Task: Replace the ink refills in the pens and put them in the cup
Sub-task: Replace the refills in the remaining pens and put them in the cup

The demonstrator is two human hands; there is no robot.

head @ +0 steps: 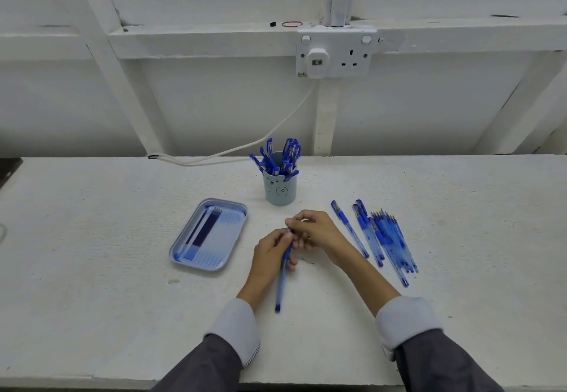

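My left hand (pixel 270 253) grips a blue pen (pixel 281 281) near its tip, with the barrel pointing down toward me. My right hand (pixel 313 230) pinches the pen's tip end, just above the left fingers. A pale blue cup (pixel 279 190) with a bear face stands behind my hands and holds several blue pens (pixel 280 158). Left of my hands, a blue tray (pixel 181 261) contains several ink refills (pixel 204 232). More blue pens (pixel 383 235) lie in a loose pile on the table to the right.
The white table (pixel 92 269) reaches a white panelled wall. A double wall socket (pixel 336 54) has a plug in it, and its white cable (pixel 276 131) runs down to the table's back edge, left of the cup.
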